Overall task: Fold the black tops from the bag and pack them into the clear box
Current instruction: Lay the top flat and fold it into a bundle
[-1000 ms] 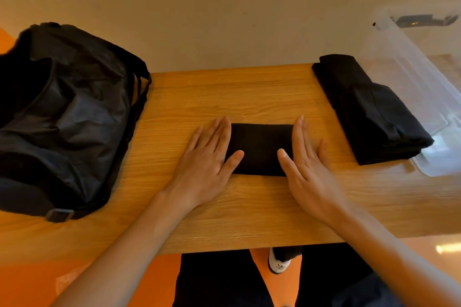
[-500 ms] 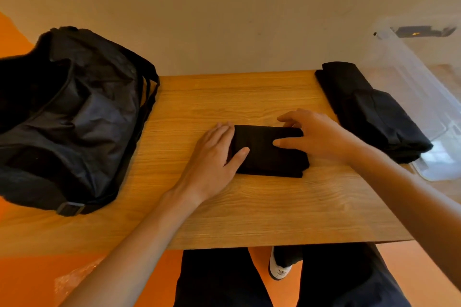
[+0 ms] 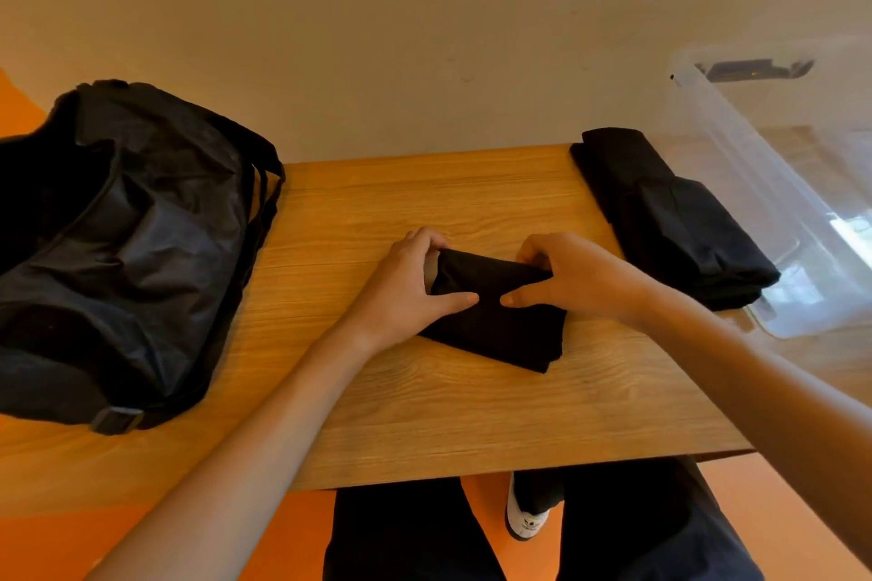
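A small folded black top lies at the middle of the wooden table. My left hand grips its left end, fingers curled over the far edge and thumb on top. My right hand grips the right end the same way; the two thumbs nearly meet. The far edge of the top is lifted off the table. A stack of folded black tops rests at the right, against the clear box. The black bag sits at the left.
The clear box stands at the table's right end, its near corner past the stack. A beige wall runs behind the table. My legs in dark trousers and a white shoe show below the front edge, over an orange floor.
Both hands went from lying flat beside and on the folded top to gripping its ends. The top's far edge has come up off the table and the piece has turned slightly.
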A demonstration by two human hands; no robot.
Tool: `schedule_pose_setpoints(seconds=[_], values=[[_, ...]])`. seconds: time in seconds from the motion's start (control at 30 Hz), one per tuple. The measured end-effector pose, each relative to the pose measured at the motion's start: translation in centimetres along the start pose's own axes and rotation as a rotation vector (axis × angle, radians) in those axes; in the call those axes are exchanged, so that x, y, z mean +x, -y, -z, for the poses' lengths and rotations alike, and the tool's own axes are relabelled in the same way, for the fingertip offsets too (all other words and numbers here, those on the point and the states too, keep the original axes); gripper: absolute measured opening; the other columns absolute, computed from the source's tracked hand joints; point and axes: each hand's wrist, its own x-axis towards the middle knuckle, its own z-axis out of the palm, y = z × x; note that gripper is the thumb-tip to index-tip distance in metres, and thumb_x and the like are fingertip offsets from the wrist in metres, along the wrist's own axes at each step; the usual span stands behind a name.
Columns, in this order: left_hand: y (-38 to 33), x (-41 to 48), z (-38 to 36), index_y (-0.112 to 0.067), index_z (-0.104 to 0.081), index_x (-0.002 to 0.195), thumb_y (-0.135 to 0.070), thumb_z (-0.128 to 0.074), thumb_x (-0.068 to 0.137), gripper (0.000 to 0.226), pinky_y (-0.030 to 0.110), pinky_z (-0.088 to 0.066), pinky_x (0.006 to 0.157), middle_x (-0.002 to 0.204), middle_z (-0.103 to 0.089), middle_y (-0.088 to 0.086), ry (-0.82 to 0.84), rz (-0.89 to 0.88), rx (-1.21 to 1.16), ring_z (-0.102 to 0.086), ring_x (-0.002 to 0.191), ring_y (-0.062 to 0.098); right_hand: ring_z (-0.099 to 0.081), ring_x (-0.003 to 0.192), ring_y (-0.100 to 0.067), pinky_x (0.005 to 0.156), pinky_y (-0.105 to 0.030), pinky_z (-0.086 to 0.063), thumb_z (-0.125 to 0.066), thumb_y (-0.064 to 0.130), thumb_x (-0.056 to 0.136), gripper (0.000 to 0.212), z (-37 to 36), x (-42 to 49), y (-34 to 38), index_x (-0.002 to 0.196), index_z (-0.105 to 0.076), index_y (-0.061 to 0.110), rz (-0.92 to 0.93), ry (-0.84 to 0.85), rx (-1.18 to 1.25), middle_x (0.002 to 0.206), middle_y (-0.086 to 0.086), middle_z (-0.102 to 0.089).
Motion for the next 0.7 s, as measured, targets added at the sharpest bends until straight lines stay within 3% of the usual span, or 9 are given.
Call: schedule_pose_setpoints(seconds=[0.1, 0.23, 0.33, 0.4, 0.47, 0.57, 0.7], values=[[-1.0, -0.3, 0.0, -0.028, -0.052, 0.116, -0.031, -0.086, 0.08, 0.05, 0.021, -0.053, 0.084, 0.113, -0.063, -0.012, 0.019, -0.02, -0.057, -0.06, 0.102, -0.003, -0.067, 0.091, -0.006, 0.082, -0.033, -0.06, -0.082, 0.032, 0.084, 0.027, -0.7, -1.3, -0.5, 0.102, -0.062, 0.028, 0.037, -0.056, 0.057, 0.1, 0.005, -0.07], [-2.1, -0.5, 0.1, -0.034, -0.049, 0.127, -0.029, -0.087, 0.079, 0.061, 0.023, -0.053, 0.087, 0.122, -0.059, -0.01, 0.081, -0.023, -0.148, -0.061, 0.105, 0.0, -0.072, 0.09, -0.009, 0.081, -0.04, -0.062, -0.082, 0.027, 0.083, 0.026, -0.6, -3.4, -1.0, 0.103, -0.064, 0.022, 0.069, -0.121, 0.232, 0.099, 0.0, -0.074], [-2.9, -0.2, 0.2, -0.025, -0.054, 0.125, -0.019, -0.088, 0.077, 0.059, 0.027, -0.058, 0.079, 0.117, -0.065, -0.002, 0.198, 0.014, -0.316, -0.069, 0.101, 0.011, -0.072, 0.089, -0.007, 0.073, -0.03, -0.061, -0.08, 0.023, 0.085, 0.024, -0.3, -5.3, -0.9, 0.103, -0.065, 0.019, 0.077, -0.195, 0.342, 0.096, 0.005, -0.074], [-3.7, 0.2, 0.0, -0.018, -0.061, 0.122, -0.015, -0.087, 0.079, 0.05, 0.028, -0.058, 0.084, 0.114, -0.071, 0.0, 0.298, -0.011, -0.354, -0.07, 0.106, 0.012, -0.072, 0.088, -0.005, 0.069, -0.022, -0.058, -0.08, 0.021, 0.085, 0.023, 0.2, -6.5, -1.1, 0.102, -0.065, 0.019, 0.08, -0.238, 0.406, 0.095, 0.01, -0.074], [-4.6, 0.7, -0.2, -0.016, -0.065, 0.122, -0.012, -0.084, 0.082, 0.044, 0.032, -0.057, 0.092, 0.116, -0.073, 0.002, 0.342, -0.036, -0.404, -0.069, 0.111, 0.014, -0.073, 0.088, -0.008, 0.071, -0.026, -0.06, -0.081, 0.02, 0.084, 0.024, 0.7, -7.5, -1.3, 0.102, -0.066, 0.019, 0.074, -0.291, 0.462, 0.095, 0.005, -0.075], [-6.0, 1.6, -0.7, -0.013, -0.063, 0.129, -0.006, -0.078, 0.086, 0.046, 0.036, -0.058, 0.094, 0.121, -0.072, 0.006, 0.33, -0.026, -0.526, -0.068, 0.115, 0.018, -0.074, 0.09, -0.012, 0.076, -0.033, -0.062, -0.08, 0.021, 0.083, 0.028, 1.7, -8.9, -1.6, 0.107, -0.065, 0.02, 0.058, -0.396, 0.544, 0.099, -0.001, -0.075], [-8.4, 3.7, -0.8, -0.015, -0.06, 0.13, -0.005, -0.076, 0.087, 0.047, 0.042, -0.06, 0.091, 0.118, -0.073, 0.011, 0.275, -0.012, -0.63, -0.071, 0.109, 0.024, -0.072, 0.089, -0.005, 0.075, -0.031, -0.061, -0.079, 0.026, 0.084, 0.032, 3.8, -9.0, -1.4, 0.111, -0.062, 0.026, 0.025, -0.523, 0.485, 0.098, 0.002, -0.073]])
